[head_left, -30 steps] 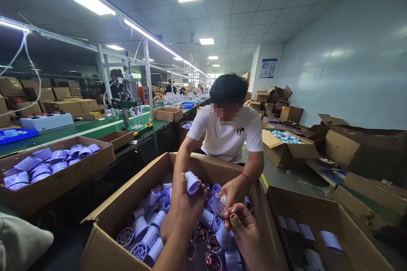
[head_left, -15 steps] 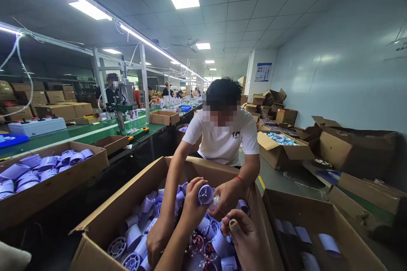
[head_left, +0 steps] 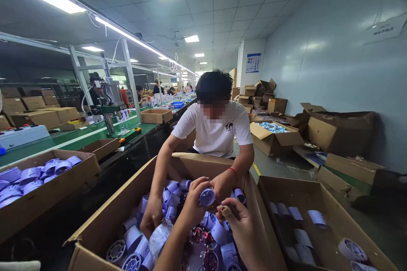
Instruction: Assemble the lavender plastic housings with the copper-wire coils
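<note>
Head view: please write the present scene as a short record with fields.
Left hand: holds a purple cup, one end facing the camera
Right hand: beside the cup, seemingly pinching a thin wire
Big carton: below both hands, holding many purple parts
Co-worker: white shirt, across the big carton, reaching into it
Right carton: several purple pieces inside

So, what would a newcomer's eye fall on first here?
Probably the white-shirted co-worker at centre, leaning over a big open carton of lilac parts. Just in front, the left hand holds a lilac cup, and the right hand, beside it, pinches what looks like a thin wire.
</note>
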A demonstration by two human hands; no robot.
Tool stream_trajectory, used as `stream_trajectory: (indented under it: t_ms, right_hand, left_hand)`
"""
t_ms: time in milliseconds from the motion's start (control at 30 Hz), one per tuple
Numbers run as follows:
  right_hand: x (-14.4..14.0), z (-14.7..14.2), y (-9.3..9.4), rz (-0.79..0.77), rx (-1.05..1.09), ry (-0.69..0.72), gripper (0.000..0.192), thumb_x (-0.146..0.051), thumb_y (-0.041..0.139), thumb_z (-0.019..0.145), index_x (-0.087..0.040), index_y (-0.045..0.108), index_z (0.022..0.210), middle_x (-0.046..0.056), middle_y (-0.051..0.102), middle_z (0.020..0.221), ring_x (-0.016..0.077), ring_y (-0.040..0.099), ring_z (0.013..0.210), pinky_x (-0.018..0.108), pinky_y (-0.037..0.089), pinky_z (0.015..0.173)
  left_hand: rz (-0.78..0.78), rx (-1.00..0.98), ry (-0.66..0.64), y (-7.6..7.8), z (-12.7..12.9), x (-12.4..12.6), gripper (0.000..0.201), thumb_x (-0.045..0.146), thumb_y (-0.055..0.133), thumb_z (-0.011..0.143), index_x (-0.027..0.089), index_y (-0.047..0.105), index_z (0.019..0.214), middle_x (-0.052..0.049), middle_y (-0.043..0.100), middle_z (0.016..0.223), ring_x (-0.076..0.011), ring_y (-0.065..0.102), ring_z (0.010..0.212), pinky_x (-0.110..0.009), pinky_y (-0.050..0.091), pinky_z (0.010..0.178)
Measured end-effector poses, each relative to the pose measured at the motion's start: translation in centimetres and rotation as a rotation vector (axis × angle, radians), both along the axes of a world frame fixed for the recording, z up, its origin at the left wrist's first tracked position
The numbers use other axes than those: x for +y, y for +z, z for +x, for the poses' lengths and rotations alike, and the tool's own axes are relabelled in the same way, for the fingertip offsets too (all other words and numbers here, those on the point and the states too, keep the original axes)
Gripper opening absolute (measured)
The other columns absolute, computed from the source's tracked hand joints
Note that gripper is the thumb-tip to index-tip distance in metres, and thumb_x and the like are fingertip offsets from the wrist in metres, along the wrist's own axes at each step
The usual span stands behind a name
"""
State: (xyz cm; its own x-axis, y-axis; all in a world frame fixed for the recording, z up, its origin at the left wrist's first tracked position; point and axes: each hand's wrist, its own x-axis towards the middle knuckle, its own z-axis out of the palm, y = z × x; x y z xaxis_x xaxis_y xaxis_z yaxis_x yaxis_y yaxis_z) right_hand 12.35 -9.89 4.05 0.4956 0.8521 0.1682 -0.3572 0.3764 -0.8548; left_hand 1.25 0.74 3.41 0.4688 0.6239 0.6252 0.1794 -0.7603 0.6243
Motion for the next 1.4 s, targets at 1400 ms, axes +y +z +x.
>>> stream_trajectory:
  t_ms: [1400]
  right_hand:
    - [-0.2,-0.5,-1.7,0.045,-1.122,-0.843,0.034,-0.047,0.047,0.091,-0.024,0.066,0.073,0.006,0.058,0.08,0.0217,0.06,0.075,0.035,0.05,0.066]
  left_hand:
    - [0.17,0.048,-0.07,0.7,1.8,-3.6,0.04,0.008,0.051,0.065,0.02,0.058,0.103,-0.01,0.063,0.108,-0.0259,0.052,0.102,-0.043,0.043,0.09]
